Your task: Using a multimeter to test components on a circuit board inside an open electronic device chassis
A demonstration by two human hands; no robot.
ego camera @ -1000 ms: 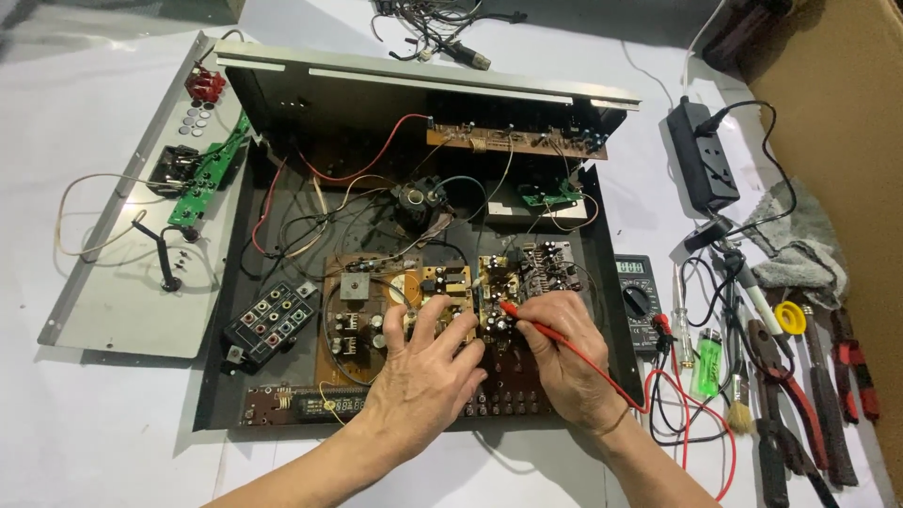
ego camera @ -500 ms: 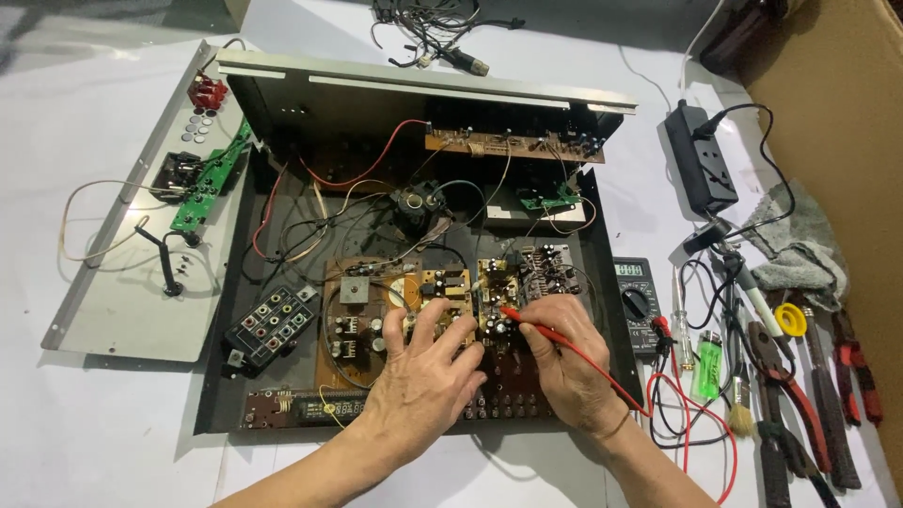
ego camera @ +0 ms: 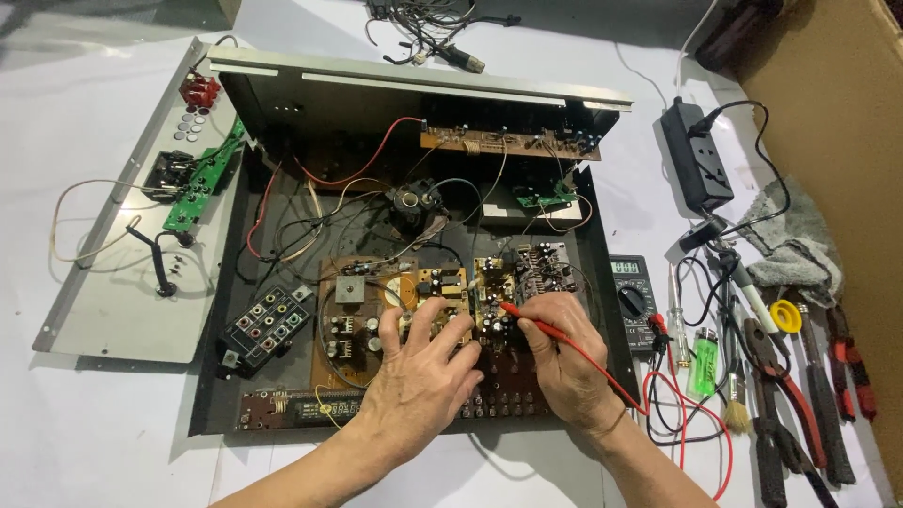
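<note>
An opened black amplifier chassis (ego camera: 212, 376) lies on the white table with brown circuit boards (ego camera: 353, 310) inside. My left hand (ego camera: 423, 372) rests on the middle board, fingers spread and pressing among its components. My right hand (ego camera: 564, 362) grips a red multimeter probe (ego camera: 531, 320), whose tip touches the board near the centre. The probe's red lead (ego camera: 677, 428) runs right to a black multimeter (ego camera: 632, 292) beside the chassis.
A detached grey front panel (ego camera: 103, 292) with a green board lies at left. A black power strip (ego camera: 694, 155), a grey cloth (ego camera: 795, 245), a green lighter (ego camera: 703, 362), a brush and several pliers and screwdrivers (ego camera: 785, 404) lie at right. Loose cables sit at the top.
Both hands stay on the boards; the view has shifted slightly. The probe tip remains at about the same spot on the board.
</note>
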